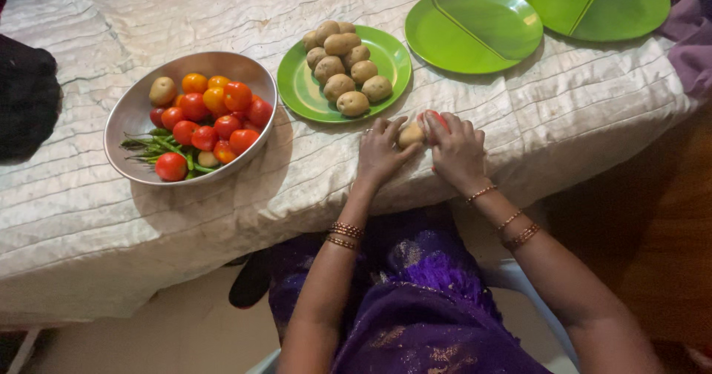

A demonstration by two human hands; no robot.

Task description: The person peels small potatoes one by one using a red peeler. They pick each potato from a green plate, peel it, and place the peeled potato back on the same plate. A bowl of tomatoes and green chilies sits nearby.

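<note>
While both hands meet at the table edge, left hand (380, 151) grips a potato (410, 134) just beside the tomato (436, 119) under right hand (456, 151), potato plate (304, 92) up-left, nearer the left.

Bare cloth (311, 159) lies open between steel bowl (133, 111) and potato plate (297, 92).

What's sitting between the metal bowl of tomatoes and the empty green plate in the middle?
In the head view, a green plate heaped with potatoes lies between the metal bowl and the empty green plate.
</note>
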